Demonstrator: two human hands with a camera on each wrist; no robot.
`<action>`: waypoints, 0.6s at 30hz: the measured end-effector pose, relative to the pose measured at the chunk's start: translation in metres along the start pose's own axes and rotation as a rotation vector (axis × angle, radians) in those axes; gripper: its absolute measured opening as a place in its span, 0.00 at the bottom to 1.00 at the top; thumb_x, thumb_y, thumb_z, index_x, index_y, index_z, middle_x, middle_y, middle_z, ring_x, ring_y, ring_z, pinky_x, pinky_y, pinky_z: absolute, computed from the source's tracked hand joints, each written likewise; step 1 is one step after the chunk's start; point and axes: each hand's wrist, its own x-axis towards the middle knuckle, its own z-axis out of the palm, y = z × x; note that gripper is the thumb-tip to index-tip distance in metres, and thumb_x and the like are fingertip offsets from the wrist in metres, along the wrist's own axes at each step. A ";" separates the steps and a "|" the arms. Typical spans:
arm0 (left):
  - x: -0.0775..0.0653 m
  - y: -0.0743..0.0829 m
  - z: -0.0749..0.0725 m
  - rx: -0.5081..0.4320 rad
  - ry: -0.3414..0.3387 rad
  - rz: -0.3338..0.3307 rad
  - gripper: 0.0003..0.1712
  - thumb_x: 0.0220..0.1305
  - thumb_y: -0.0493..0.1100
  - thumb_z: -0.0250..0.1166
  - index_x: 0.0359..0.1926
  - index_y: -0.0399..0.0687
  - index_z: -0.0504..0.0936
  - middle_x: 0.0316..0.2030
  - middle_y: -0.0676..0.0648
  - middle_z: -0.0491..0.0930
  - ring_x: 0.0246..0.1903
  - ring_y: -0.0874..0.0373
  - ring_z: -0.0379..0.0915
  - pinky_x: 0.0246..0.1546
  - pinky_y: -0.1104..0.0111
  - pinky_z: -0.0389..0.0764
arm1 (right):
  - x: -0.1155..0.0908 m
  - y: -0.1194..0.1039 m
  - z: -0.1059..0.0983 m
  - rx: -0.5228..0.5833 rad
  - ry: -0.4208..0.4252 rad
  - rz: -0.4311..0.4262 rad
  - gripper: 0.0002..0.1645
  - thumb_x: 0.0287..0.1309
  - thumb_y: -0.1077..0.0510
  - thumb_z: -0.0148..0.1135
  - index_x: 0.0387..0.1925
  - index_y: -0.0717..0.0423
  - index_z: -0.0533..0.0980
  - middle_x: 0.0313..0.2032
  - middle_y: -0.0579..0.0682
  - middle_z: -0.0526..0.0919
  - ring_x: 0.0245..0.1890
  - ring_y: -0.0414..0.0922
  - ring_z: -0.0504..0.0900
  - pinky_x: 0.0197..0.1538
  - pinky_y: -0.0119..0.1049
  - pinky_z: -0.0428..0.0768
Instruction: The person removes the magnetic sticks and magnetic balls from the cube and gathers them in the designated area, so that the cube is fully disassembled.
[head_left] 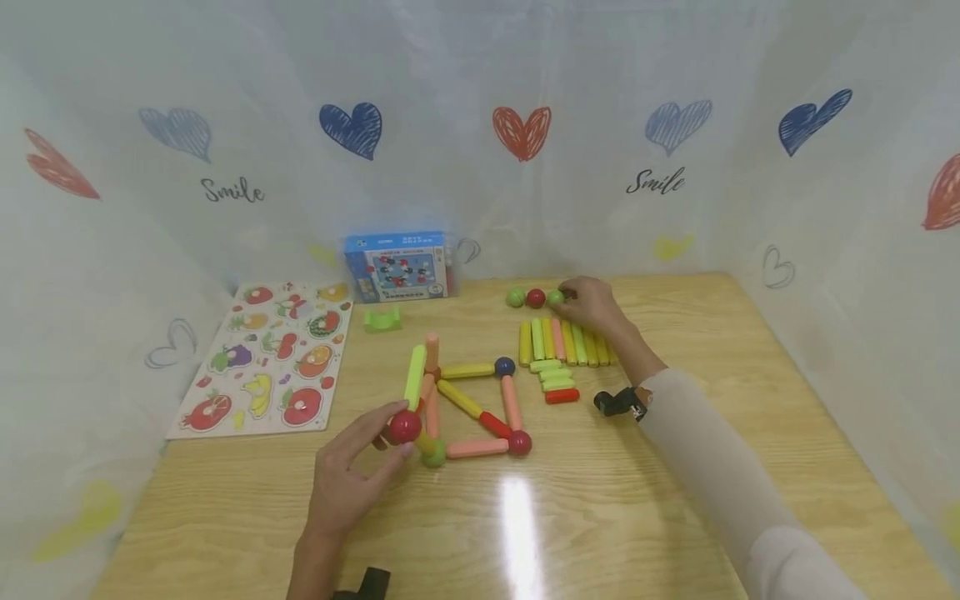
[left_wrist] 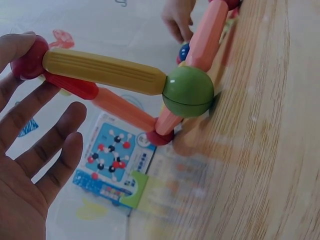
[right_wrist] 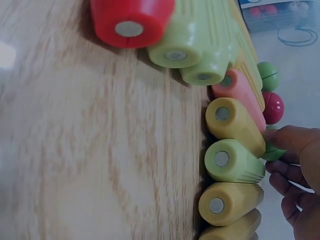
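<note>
A frame of coloured magnetic rods and balls (head_left: 465, 400) stands mid-table. My left hand (head_left: 390, 435) pinches the red ball (head_left: 405, 426) at its near-left corner. In the left wrist view that red ball (left_wrist: 29, 59) sits at my fingertips (left_wrist: 15, 45), joined by a yellow rod (left_wrist: 105, 72) to a green ball (left_wrist: 190, 91). My right hand (head_left: 567, 300) reaches far right and grips a green ball (head_left: 555, 297), beside a red ball (head_left: 536, 297) and another green one (head_left: 515, 297). A row of loose rods (head_left: 566, 342) lies under that hand. In the right wrist view, my right hand (right_wrist: 280, 160) has its fingers curled round the green ball (right_wrist: 272, 151).
A fruit puzzle board (head_left: 266, 358) lies at the left, a blue box (head_left: 396, 267) stands at the back, and a small green piece (head_left: 382, 318) sits in front of it. Heart-print curtains enclose the wooden table (head_left: 675, 500) on three sides.
</note>
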 end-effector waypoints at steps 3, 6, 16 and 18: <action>0.000 0.000 0.000 -0.008 0.008 0.010 0.32 0.52 0.30 0.74 0.60 0.47 0.81 0.53 0.48 0.84 0.36 0.62 0.77 0.38 0.75 0.78 | 0.002 -0.001 0.001 -0.018 -0.008 0.006 0.29 0.65 0.52 0.63 0.60 0.67 0.75 0.56 0.64 0.79 0.59 0.62 0.74 0.64 0.61 0.61; 0.001 0.000 0.001 -0.015 0.012 0.026 0.32 0.52 0.29 0.74 0.60 0.46 0.81 0.52 0.48 0.84 0.36 0.62 0.77 0.38 0.75 0.78 | 0.003 -0.001 0.001 -0.033 -0.015 0.020 0.30 0.66 0.51 0.63 0.62 0.67 0.73 0.55 0.64 0.79 0.57 0.61 0.74 0.60 0.59 0.63; 0.001 0.001 -0.001 0.006 -0.004 -0.016 0.32 0.52 0.31 0.75 0.60 0.48 0.81 0.51 0.50 0.84 0.36 0.62 0.76 0.38 0.75 0.78 | -0.004 -0.003 0.000 -0.037 -0.002 0.010 0.34 0.65 0.50 0.64 0.64 0.67 0.70 0.58 0.64 0.76 0.59 0.61 0.72 0.58 0.62 0.63; 0.001 0.001 -0.002 0.008 -0.006 -0.018 0.32 0.52 0.31 0.75 0.60 0.48 0.81 0.51 0.50 0.84 0.36 0.62 0.76 0.38 0.75 0.78 | -0.010 -0.009 -0.001 -0.012 0.037 -0.016 0.33 0.66 0.52 0.64 0.65 0.67 0.70 0.58 0.64 0.75 0.59 0.61 0.71 0.59 0.63 0.62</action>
